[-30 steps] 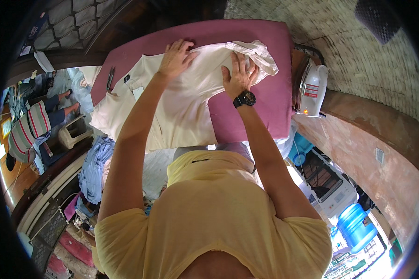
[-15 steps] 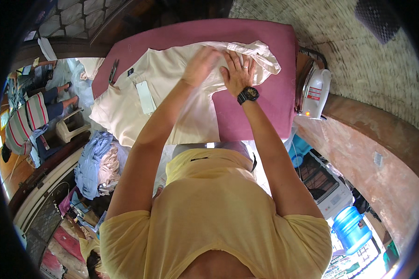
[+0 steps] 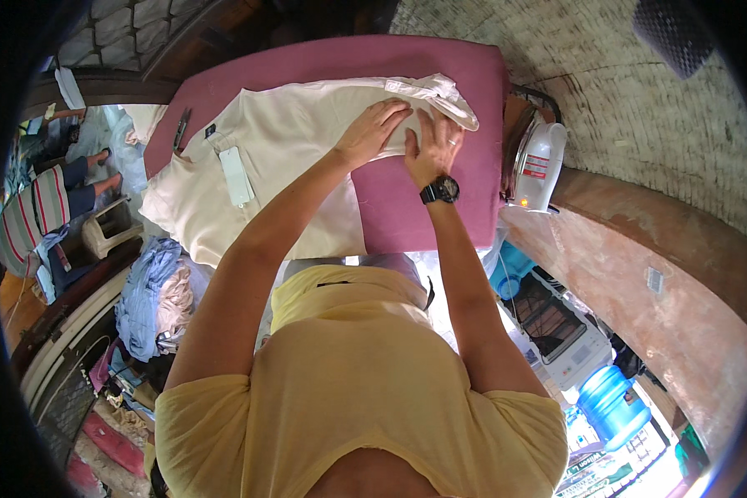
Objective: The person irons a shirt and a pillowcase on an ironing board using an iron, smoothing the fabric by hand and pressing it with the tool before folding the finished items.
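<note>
A shirt (image 3: 282,124) lies on the ironing board (image 3: 423,217), a hang tag (image 3: 236,176) on its left part. Snips (image 3: 182,129) rest beside it at the board's left end. An iron (image 3: 539,166) stands right of the board, a stool (image 3: 100,232) left.

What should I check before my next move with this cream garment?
1. Left hand on the cream garment: ok.
2. Right hand at the sleeve end: ok.
3. Sleeve end flat: not ok, it's bunched.
4. White tag off the garment: not ok, lying on it.
5. Dark tool clear of the garment: cannot tell, very close to its edge.
6. Iron off the garment: ok, right of the pink pad.
</note>
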`<state>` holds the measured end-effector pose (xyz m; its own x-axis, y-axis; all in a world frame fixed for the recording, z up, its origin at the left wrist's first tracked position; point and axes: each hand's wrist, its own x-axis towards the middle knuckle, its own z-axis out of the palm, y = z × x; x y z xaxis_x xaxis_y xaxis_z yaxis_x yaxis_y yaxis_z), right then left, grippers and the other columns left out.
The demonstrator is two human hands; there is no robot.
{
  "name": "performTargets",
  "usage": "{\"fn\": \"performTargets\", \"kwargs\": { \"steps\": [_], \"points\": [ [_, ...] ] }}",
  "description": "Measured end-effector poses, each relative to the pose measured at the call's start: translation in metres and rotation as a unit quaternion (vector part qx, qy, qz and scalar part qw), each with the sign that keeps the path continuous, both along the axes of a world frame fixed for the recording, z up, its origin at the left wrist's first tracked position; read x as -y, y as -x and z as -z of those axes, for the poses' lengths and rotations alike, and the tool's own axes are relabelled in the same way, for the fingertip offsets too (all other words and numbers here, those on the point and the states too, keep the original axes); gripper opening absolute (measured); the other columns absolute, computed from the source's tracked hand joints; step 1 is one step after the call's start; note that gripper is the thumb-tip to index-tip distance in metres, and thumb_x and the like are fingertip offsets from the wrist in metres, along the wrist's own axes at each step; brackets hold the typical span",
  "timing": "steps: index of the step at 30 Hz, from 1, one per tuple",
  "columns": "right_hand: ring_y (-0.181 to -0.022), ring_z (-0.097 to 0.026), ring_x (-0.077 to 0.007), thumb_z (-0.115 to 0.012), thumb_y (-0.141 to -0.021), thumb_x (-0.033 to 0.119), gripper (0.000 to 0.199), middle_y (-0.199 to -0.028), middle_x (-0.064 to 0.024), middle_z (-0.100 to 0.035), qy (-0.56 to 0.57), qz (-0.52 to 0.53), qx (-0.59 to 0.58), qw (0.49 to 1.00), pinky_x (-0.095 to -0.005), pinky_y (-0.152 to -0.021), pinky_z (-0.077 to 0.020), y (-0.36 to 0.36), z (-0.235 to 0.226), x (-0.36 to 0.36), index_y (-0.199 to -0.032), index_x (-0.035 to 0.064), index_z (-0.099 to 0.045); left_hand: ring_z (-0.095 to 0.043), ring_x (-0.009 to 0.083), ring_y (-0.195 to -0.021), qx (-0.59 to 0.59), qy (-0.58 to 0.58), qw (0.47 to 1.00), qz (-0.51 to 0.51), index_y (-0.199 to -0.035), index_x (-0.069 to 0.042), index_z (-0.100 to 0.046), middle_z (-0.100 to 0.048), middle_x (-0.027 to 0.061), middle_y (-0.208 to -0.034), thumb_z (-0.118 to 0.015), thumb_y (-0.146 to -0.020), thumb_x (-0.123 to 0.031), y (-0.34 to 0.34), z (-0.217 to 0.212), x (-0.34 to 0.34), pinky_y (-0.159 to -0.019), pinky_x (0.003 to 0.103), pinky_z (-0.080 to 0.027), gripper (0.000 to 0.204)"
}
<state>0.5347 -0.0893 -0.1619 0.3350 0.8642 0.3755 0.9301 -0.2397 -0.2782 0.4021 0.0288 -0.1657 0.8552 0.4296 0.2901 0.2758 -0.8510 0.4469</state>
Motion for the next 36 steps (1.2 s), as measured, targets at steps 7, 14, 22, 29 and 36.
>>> {"fn": "performTargets", "kwargs": {
  "steps": [7, 14, 22, 29, 36],
  "points": [
    [-0.103, -0.048, -0.0330, -0.074, -0.077, 0.037, 0.034, -0.100, -0.0069, -0.058, 0.016, 0.308, -0.137, 0.941, -0.0527, -0.085, -0.0375, -0.024, 0.002, 0.005, -0.093, 0.0106, -0.060, -0.029, 0.0280, -0.139, -0.076, -0.095, 0.992, -0.023, -0.147, -0.023, -0.035, -0.036, 0.0017, -0.149, -0.046, -0.096, -0.042, -0.011, -0.006, 0.009, -0.116, 0.046, -0.020, 0.055],
    [-0.097, -0.053, -0.0347, -0.075, -0.075, 0.019, 0.022, -0.088, -0.0040, -0.059, -0.034, 0.266, -0.165, 0.949, -0.0547, -0.085, -0.0376, -0.029, 0.014, 0.011, -0.090, 0.0131, -0.059, -0.024, 0.0310, -0.141, -0.181, -0.113, 0.976, -0.047, -0.148, -0.029, -0.033, -0.030, 0.0017, -0.153, -0.042, -0.095, -0.053, -0.027, -0.001, 0.014, -0.116, 0.053, -0.013, 0.058],
    [-0.122, -0.042, -0.0453, -0.046, -0.088, 0.067, 0.062, -0.126, -0.0230, -0.050, 0.025, 0.490, 0.131, 0.862, -0.0603, -0.089, -0.0397, -0.127, -0.050, 0.065, -0.105, 0.0100, -0.062, -0.016, 0.0411, -0.143, -0.131, -0.090, 0.987, -0.035, -0.146, -0.039, -0.036, -0.029, 0.0026, -0.154, -0.045, -0.090, -0.063, -0.021, -0.007, 0.017, -0.114, 0.062, -0.009, 0.061],
    [-0.095, -0.064, -0.0442, -0.056, -0.082, 0.072, 0.079, -0.091, -0.0301, -0.067, 0.080, 0.320, -0.200, 0.922, -0.0487, -0.083, -0.0485, -0.223, -0.060, 0.095, -0.100, -0.0050, -0.066, -0.008, 0.0389, -0.146, -0.146, -0.049, 0.988, -0.022, -0.147, -0.042, -0.031, -0.021, -0.0013, -0.158, -0.043, -0.090, -0.067, -0.030, -0.005, 0.013, -0.117, 0.060, -0.004, 0.064],
    [-0.075, -0.070, -0.0314, -0.059, -0.082, 0.067, 0.070, -0.082, -0.0201, -0.070, 0.140, 0.158, -0.263, 0.942, -0.0396, -0.068, -0.0532, -0.123, -0.180, 0.052, -0.099, 0.0005, -0.071, -0.057, 0.0272, -0.117, 0.100, 0.221, 0.970, -0.006, -0.107, -0.011, -0.069, -0.068, 0.0074, -0.115, -0.059, -0.095, -0.023, 0.031, -0.050, -0.061, -0.100, 0.039, -0.044, 0.020]
  ]
}}
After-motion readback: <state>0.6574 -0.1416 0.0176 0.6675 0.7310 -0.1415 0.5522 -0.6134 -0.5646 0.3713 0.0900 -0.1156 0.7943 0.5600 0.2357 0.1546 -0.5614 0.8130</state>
